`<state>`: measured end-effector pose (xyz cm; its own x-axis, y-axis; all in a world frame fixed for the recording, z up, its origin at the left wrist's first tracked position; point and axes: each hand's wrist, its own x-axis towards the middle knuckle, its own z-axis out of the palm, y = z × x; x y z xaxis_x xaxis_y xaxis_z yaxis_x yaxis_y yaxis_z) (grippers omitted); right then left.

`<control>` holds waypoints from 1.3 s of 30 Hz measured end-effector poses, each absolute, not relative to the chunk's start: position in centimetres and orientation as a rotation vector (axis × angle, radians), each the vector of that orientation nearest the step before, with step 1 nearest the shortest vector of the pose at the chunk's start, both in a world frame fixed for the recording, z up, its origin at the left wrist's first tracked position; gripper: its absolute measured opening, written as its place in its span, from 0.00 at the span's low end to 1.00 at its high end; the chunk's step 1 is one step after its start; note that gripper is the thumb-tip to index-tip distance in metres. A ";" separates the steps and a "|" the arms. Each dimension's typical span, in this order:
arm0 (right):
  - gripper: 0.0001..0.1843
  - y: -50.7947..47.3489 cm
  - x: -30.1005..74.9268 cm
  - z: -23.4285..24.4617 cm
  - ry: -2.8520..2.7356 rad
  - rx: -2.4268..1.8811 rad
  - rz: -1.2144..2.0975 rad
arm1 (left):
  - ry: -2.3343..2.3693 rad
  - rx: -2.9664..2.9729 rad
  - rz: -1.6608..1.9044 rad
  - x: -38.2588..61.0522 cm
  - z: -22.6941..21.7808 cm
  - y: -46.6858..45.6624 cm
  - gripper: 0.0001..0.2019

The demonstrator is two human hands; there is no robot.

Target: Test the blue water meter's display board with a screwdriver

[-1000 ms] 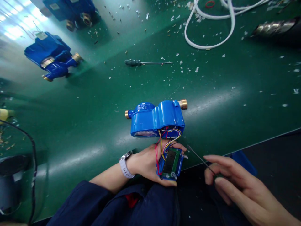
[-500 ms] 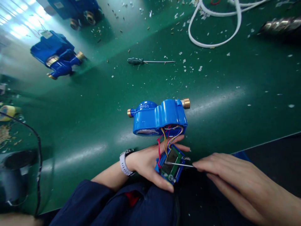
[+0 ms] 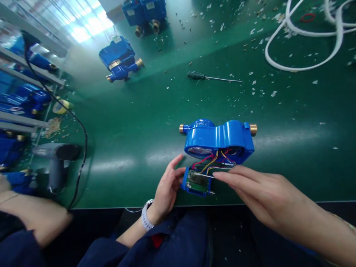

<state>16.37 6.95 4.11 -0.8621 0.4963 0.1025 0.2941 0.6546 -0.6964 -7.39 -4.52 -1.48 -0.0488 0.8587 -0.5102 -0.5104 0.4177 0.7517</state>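
A blue water meter (image 3: 219, 139) lies on the green table (image 3: 125, 129), coloured wires (image 3: 214, 161) running from its near side to a small blue cover with a circuit board (image 3: 198, 181) just in front of it. The left hand (image 3: 167, 189) steadies that cover from the meter's left, fingers loosely curled against its edge. The right hand (image 3: 256, 193), fingers nearly straight and pinched together, holds a thin metal tool (image 3: 204, 174) across the board. Beyond the meter lies a screwdriver (image 3: 211, 77)

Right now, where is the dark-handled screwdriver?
In the head view, the dark-handled screwdriver lies on the green table, beyond the blue meter housing, left of the white hose.
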 end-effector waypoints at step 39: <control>0.20 4.0 17.3 3.1 -2.462 -0.804 0.981 | 1.537 1.592 1.052 -5.1 -0.6 -3.2 0.39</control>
<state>17.27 3.97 3.07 -0.7686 0.6274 0.1245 0.3700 0.5949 -0.7135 -5.08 -3.20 -0.60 -0.0227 0.9953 0.0938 0.4477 -0.0738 0.8912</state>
